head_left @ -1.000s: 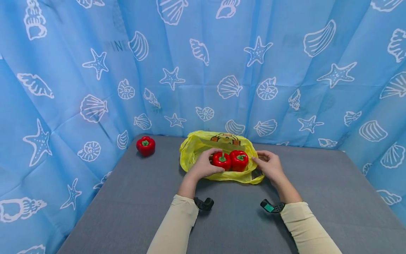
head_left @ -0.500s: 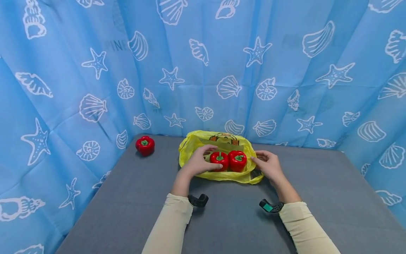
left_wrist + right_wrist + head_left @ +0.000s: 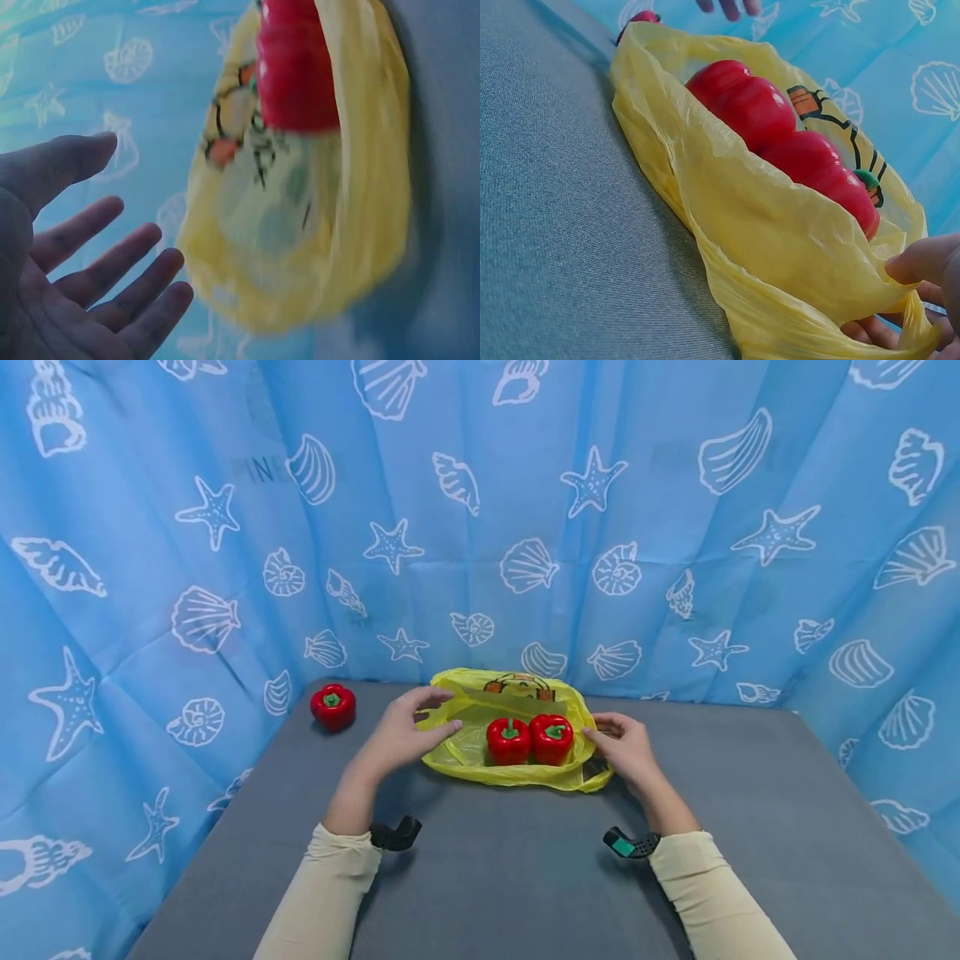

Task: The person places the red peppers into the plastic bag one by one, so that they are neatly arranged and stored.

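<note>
A yellow plastic bag (image 3: 468, 766) lies with its mouth spread wide on the table, a printed cartoon on its far side. Two red bell peppers with green stems sit side by side in it, a left one (image 3: 508, 743) and a right one (image 3: 552, 740). My right hand (image 3: 628, 745) pinches the bag's right rim between thumb and fingers, as the right wrist view also shows. Over the bag's left end, my left hand (image 3: 405, 731) holds nothing, its fingers spread. A third bell pepper (image 3: 333, 707) stands on the table to the far left.
Grey cloth covers the table (image 3: 487, 877). A blue curtain (image 3: 465, 527) with white shells and starfish hangs close behind the table and along its left side. A black band (image 3: 396, 833) is on the left wrist, another band (image 3: 632, 843) on the right.
My left hand has let go of the left pepper in the bag and moved left, out toward the bag's left rim. My right hand keeps its hold on the bag.
</note>
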Motion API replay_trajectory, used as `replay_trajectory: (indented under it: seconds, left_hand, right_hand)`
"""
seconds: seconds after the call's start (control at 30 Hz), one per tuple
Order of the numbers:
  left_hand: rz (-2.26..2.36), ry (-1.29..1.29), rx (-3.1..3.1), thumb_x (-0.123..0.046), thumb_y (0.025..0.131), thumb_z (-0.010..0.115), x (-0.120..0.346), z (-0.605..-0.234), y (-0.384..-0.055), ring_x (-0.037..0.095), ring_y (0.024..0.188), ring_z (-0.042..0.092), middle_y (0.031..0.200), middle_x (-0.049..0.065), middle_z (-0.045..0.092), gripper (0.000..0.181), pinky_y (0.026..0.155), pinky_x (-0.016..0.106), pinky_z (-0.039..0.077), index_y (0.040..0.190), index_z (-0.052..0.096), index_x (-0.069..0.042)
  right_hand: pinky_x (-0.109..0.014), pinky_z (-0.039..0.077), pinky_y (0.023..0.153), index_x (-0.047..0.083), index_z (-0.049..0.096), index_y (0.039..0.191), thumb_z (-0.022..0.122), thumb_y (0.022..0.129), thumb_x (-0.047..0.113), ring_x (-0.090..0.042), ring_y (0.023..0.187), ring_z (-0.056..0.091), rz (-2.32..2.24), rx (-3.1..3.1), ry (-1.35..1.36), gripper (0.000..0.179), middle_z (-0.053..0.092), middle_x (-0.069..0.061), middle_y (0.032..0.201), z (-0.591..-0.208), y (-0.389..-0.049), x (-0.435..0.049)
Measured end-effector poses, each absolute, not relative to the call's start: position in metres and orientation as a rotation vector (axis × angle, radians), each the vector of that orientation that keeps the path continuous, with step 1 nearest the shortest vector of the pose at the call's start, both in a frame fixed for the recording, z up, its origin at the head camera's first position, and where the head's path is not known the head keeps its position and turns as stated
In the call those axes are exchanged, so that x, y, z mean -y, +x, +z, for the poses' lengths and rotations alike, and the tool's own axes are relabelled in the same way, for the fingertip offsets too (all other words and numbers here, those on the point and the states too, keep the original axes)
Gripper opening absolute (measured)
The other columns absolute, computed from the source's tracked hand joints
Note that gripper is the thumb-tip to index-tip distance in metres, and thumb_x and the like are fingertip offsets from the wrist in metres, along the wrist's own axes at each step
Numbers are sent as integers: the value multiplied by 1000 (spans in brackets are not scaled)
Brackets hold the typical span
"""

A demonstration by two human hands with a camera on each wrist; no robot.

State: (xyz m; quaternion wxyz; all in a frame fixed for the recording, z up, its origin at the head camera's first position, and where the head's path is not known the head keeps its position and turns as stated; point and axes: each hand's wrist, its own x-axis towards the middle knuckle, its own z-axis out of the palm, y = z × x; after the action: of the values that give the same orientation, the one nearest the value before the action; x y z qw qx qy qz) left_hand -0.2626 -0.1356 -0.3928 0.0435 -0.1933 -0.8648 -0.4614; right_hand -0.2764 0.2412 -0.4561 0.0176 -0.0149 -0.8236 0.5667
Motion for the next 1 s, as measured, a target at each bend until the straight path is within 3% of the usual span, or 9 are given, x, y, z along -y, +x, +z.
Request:
replay_trajectory:
  seconds: [0.43,0.67,1.0]
  left_hand:
    - [-1365,-210,2584,-34,103,71,260,-394,-259,44,135,59,143,24,61,50,112,63,50,143,60,-6]
    - [-1389,-109,2517,-29,103,71,278,-407,-268,47,137,54,145,28,56,55,118,65,43,145,55,1]
    - [-1423,14,2409,-23,102,72,293,-429,-281,45,139,55,145,27,58,52,119,62,43,145,56,2]
  right_hand:
    - [-27,65,83,-2,61,142,68,106,25,-5,91,70,1776,2559,-75,45,67,-25,132,-460,-276,-242]
    - [-25,64,82,-2,61,142,66,106,27,0,89,69,1745,2572,-61,46,66,-26,133,-459,-277,-245]
    - [-28,65,84,-2,61,142,67,106,29,-1,91,69,1729,2597,-54,48,66,-26,133,-458,-280,-240]
